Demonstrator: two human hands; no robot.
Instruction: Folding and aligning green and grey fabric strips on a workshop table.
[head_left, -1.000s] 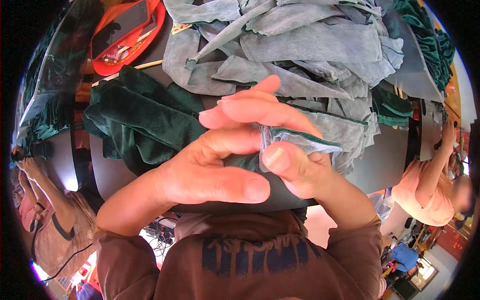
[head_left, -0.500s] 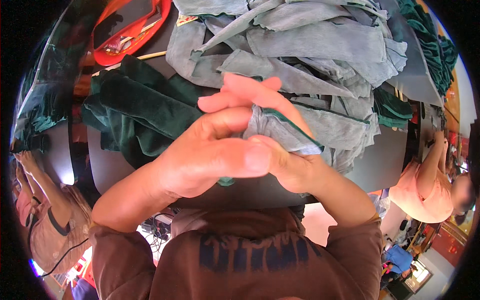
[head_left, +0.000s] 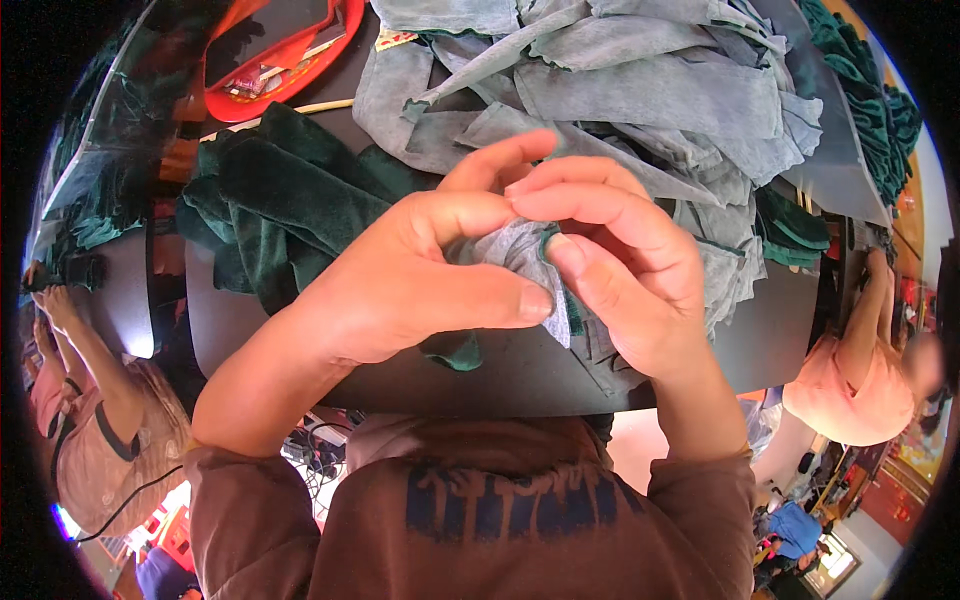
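Note:
Both hands meet over the near edge of a dark grey table (head_left: 780, 330). My left hand (head_left: 400, 280) and my right hand (head_left: 620, 260) together pinch a small piece of grey cloth with a dark green edge (head_left: 515, 250), bunched between thumbs and fingers. A green scrap of it (head_left: 455, 352) hangs below my left palm. Most of the piece is hidden by my fingers.
A large heap of grey cloth pieces (head_left: 620, 90) fills the back of the table. Dark green velvet cloth (head_left: 280, 200) lies at the left. A red tray (head_left: 290, 50) sits at the back left. One person (head_left: 860, 370) stands at the right, another (head_left: 90, 400) at the left.
My hands have drawn closer together and risen slightly, and the grey piece is now more bunched between the fingertips. The view has shifted a little.

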